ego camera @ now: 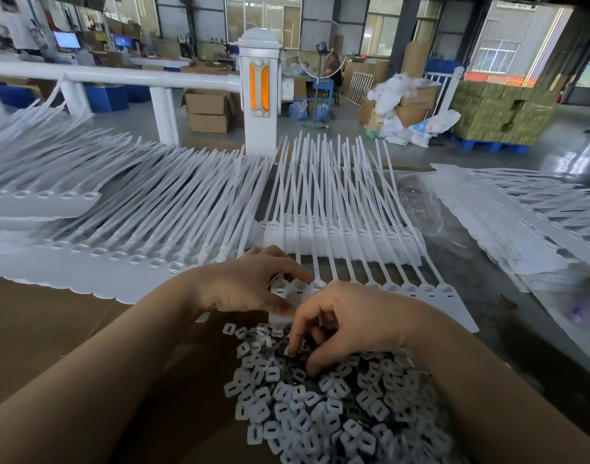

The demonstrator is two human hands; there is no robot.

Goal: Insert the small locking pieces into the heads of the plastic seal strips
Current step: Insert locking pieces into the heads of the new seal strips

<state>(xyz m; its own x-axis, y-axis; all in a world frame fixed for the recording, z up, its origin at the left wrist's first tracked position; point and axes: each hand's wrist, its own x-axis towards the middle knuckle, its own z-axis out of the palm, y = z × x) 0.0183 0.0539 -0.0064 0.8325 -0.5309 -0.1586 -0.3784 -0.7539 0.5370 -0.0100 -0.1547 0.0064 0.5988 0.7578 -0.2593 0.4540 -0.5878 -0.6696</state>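
Presently: left hand [250, 283] fingers extended, pressing seal strip heads [298, 288]; right hand [347, 324] fingers curled, pinching locking piece from pile of locking pieces [320, 406] on table [52, 329].

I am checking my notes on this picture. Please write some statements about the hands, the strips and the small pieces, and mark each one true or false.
1. The right hand reaches into the pile of locking pieces. True.
2. The left hand is lifted off the row of strips. False: its fingers rest on the strip heads at the near row.
3. The locking pieces are orange. False: they are white.
4. More strips lie in rows to the left. True.
5. A white post with an orange reflector stands behind the table. True.
6. The locking pieces lie in a blue bin. False: they lie loose on the cardboard.
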